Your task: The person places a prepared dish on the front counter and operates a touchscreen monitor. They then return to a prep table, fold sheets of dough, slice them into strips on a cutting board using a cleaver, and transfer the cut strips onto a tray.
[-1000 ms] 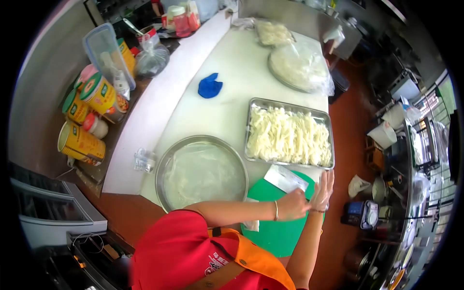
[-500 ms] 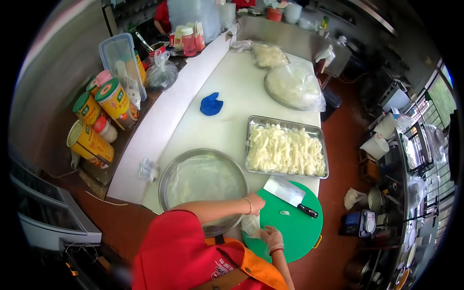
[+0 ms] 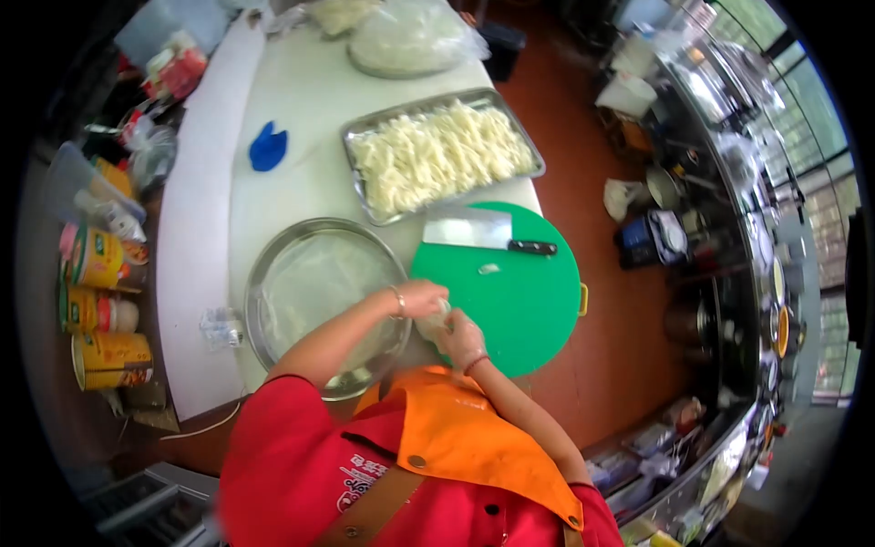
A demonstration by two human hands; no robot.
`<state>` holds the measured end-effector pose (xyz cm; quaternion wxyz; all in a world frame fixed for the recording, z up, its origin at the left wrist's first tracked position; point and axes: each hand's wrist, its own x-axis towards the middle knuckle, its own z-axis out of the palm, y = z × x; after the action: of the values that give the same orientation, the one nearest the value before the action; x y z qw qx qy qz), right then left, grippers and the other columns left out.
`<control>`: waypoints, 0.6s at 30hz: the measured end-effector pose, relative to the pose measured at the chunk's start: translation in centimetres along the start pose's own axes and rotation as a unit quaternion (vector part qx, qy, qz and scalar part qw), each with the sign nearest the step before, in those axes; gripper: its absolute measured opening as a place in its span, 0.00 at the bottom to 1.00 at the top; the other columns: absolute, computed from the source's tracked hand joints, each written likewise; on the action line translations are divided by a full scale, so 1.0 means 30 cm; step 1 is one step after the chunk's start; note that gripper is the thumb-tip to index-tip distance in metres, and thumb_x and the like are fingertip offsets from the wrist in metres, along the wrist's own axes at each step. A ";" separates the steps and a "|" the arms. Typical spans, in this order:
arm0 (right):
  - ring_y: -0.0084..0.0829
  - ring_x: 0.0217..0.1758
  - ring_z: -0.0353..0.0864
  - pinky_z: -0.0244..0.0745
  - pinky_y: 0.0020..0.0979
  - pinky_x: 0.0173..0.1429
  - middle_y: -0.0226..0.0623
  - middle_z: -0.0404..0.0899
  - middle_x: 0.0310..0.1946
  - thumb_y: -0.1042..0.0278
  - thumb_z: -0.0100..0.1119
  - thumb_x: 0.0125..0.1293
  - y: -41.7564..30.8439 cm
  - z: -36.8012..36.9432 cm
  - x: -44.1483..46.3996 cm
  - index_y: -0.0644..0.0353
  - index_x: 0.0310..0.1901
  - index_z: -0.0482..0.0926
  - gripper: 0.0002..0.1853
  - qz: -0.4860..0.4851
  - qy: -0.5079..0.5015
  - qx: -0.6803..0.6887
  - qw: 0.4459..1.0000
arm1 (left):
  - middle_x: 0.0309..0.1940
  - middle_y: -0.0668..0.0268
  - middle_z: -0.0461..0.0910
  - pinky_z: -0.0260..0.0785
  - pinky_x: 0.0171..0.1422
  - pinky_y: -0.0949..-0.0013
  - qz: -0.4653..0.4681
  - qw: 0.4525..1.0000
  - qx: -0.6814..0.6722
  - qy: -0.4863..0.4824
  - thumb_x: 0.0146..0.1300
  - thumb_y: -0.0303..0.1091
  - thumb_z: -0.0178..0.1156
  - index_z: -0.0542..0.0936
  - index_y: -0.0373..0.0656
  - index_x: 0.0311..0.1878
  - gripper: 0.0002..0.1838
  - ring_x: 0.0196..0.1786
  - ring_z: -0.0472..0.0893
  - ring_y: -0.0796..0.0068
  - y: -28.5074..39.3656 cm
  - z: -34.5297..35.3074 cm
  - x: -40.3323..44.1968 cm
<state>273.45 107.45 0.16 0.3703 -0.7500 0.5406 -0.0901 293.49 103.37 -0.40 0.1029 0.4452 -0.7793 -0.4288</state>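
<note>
My left hand (image 3: 422, 298), bare with a bracelet at the wrist, is closed on a crumpled, translucent plastic glove (image 3: 434, 325). Close beside it, my right hand (image 3: 463, 341) appears covered in thin clear plastic, its fingers pinched on the same glove. Both hands are over the near left edge of a round green cutting board (image 3: 519, 314). A cleaver (image 3: 469, 229) with a black handle lies flat across the board's far part, and a small pale scrap (image 3: 489, 269) rests below it. To the left stands a round metal pan (image 3: 258, 305) with a clear plastic sheet inside.
Beyond the board, a metal tray (image 3: 536, 164) holds pale shredded strips. A crumpled blue glove (image 3: 268, 148) lies on the white counter (image 3: 301, 187). Farther off is a bag-covered round pan (image 3: 410, 41). Cans (image 3: 111, 359) stand at left; a loaded shelf (image 3: 729, 182) runs along the right.
My view has turned and tilted down, shifting the counter up and left. My right hand has come up against my left hand, and the plastic glove is now bunched between them.
</note>
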 end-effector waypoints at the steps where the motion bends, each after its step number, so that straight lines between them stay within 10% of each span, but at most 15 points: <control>1: 0.49 0.38 0.81 0.76 0.42 0.43 0.50 0.82 0.36 0.59 0.65 0.59 0.011 0.023 0.003 0.62 0.42 0.77 0.16 -0.004 0.003 0.020 1.000 | 0.40 0.51 0.81 0.72 0.48 0.55 0.004 0.999 -0.032 -0.009 0.62 0.37 0.59 0.78 0.42 0.47 0.13 0.44 0.80 0.49 0.007 -0.036 -0.021; 7: 0.39 0.33 0.81 0.76 0.37 0.41 0.48 0.82 0.32 0.62 0.65 0.59 0.122 -0.070 0.103 0.64 0.41 0.78 0.14 0.000 -0.033 0.346 0.938 | 0.38 0.60 0.82 0.72 0.47 0.64 0.014 0.988 -0.154 0.001 0.63 0.37 0.63 0.78 0.42 0.49 0.14 0.41 0.80 0.68 0.042 -0.138 0.037; 10: 0.41 0.35 0.83 0.77 0.38 0.42 0.48 0.83 0.34 0.60 0.63 0.63 0.185 -0.198 0.142 0.63 0.43 0.79 0.14 0.021 -0.036 0.290 0.956 | 0.38 0.61 0.82 0.72 0.47 0.66 0.017 0.987 -0.157 -0.016 0.61 0.36 0.66 0.78 0.40 0.48 0.15 0.39 0.78 0.70 0.084 -0.168 0.168; 18: 0.50 0.49 0.82 0.77 0.44 0.54 0.48 0.82 0.46 0.67 0.62 0.60 0.147 -0.422 0.175 0.61 0.50 0.78 0.17 -0.004 0.085 -0.150 0.985 | 0.38 0.60 0.76 0.75 0.47 0.57 0.029 0.922 0.162 0.351 0.58 0.37 0.67 0.79 0.45 0.46 0.14 0.42 0.79 0.54 0.066 -0.063 0.217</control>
<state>265.49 96.43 4.87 0.2059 -0.7889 0.5743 -0.0735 289.53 97.66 0.81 0.3086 0.5550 -0.7647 -0.1097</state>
